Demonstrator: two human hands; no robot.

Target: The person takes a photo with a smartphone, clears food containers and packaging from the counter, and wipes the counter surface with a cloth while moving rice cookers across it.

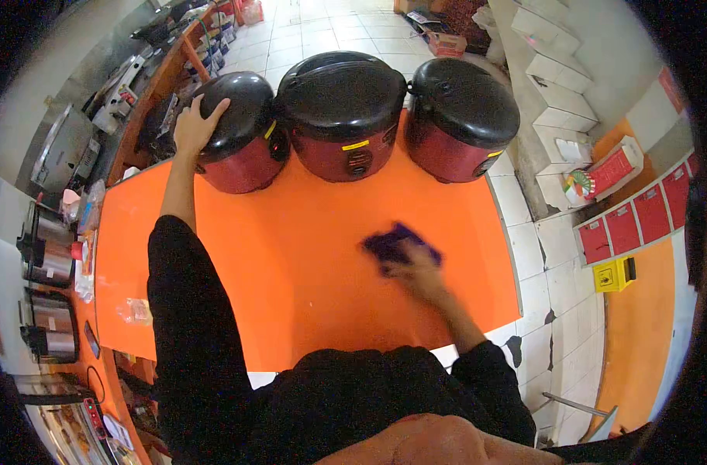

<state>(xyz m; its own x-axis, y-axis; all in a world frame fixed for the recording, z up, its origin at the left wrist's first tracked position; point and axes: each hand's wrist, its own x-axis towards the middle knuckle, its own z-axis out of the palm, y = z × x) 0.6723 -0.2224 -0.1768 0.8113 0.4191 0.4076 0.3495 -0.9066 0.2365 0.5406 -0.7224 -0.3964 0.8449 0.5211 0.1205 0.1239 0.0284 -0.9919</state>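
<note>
My left hand [198,125] rests with spread fingers on the black lid of the left rice cooker [246,167], at its near left side. My right hand [417,273], smeared by motion, has a dark purple cloth [386,245] under its fingers against the orange tabletop [307,232]. A larger rice cooker [330,155] stands in the middle and another rice cooker [453,155] on the right. All three have maroon bodies, closed black lids and yellow labels. The cloth lies in front of the cookers, apart from them.
On the left, a side counter carries metal pots [55,325], a phone [92,339] and small packages. A scrap of clear plastic [135,310] lies on the tabletop's left side. White tiled floor [536,256] runs along the right, with a yellow sign box [613,274] beyond.
</note>
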